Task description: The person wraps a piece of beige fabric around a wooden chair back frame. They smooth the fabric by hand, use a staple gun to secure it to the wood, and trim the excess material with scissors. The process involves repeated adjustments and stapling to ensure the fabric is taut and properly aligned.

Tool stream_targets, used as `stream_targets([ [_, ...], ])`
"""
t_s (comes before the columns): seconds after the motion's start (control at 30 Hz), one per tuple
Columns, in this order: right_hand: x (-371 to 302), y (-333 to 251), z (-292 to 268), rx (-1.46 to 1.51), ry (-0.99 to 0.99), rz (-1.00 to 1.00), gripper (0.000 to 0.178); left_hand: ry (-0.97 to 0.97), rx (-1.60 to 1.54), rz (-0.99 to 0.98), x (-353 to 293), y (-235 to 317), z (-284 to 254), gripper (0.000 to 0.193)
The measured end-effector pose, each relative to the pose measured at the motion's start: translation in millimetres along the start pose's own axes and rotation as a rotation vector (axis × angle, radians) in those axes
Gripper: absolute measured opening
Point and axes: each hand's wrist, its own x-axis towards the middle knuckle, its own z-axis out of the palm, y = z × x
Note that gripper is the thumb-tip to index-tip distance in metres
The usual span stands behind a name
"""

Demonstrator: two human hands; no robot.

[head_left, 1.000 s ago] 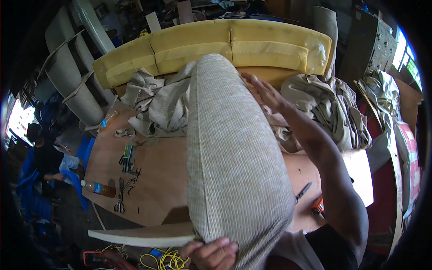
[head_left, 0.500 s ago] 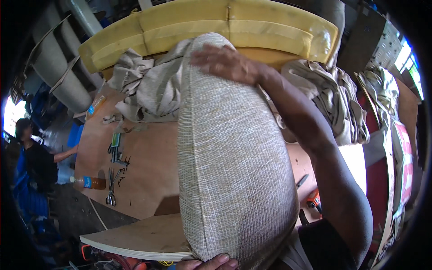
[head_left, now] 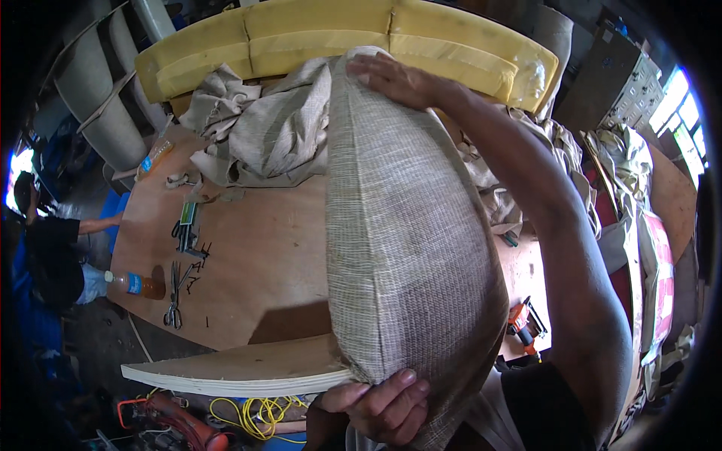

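A long padded cushion (head_left: 421,248) in beige woven fabric stands on edge in front of me, with a seam running down its left side. Around its near lower corner the fingers of my left hand (head_left: 387,406) are wrapped. My right hand (head_left: 395,79) lies with fingers outstretched over the cushion's far upper end. Beside the near end, a curved plywood board (head_left: 233,368) juts out to the left. The cushion hides part of the worktable (head_left: 263,240).
Left on the table are scissors (head_left: 174,301), a dark tool with a green label (head_left: 188,225) and a bottle (head_left: 135,284). Crumpled fabric (head_left: 271,135) and yellow foam backrests (head_left: 316,45) lie beyond. An orange staple gun (head_left: 524,323) sits right. At far left stands another person (head_left: 53,248).
The cushion has shifted right in view. My left hand shows more fully around its near corner. My right hand has settled closer over the far end.
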Motion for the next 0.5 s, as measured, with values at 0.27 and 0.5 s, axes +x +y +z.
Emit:
stream_targets([
  [0.27, -129, -190, -9, 0.136, -0.067, -0.764, 0.058, -0.057, 0.06, 0.056, -14, 4, -24, 0.005],
  [0.5, -128, -48, -5, 0.335, 0.28, 0.317, 0.069, -0.299, -0.049, 0.046, 31, -18, -31, 0.009],
])
